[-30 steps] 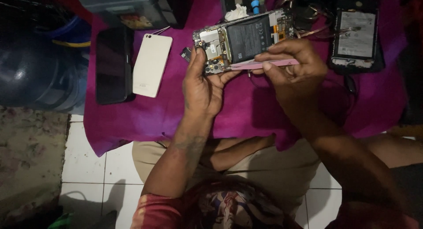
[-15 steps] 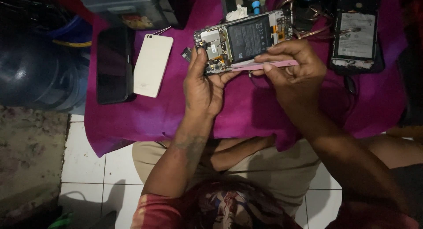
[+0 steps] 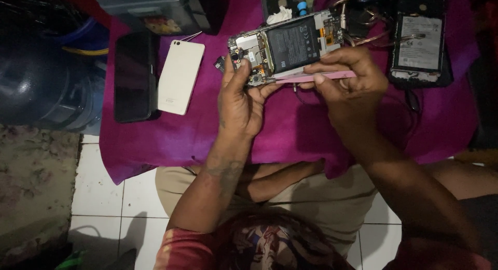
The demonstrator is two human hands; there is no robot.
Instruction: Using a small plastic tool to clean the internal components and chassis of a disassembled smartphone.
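Observation:
An opened phone point(image 3: 288, 45) with its black battery and circuit board exposed is held above a magenta cloth point(image 3: 306, 130). My left hand point(image 3: 239, 99) grips its left end, fingers on the board edge. My right hand point(image 3: 346, 79) holds a thin pink pry tool point(image 3: 316, 76) laid along the phone's lower edge, its tip near my left thumb.
A white phone back cover point(image 3: 180, 76) and a dark phone point(image 3: 136, 77) lie on the cloth at left. Another opened phone point(image 3: 418, 43) lies at right among cables. A grey box point(image 3: 150, 9) stands at the back, a dark round container point(image 3: 36, 78) at far left.
Both hands and the opened phone stay almost in place. The pink tool has shifted very slightly along the phone's lower edge.

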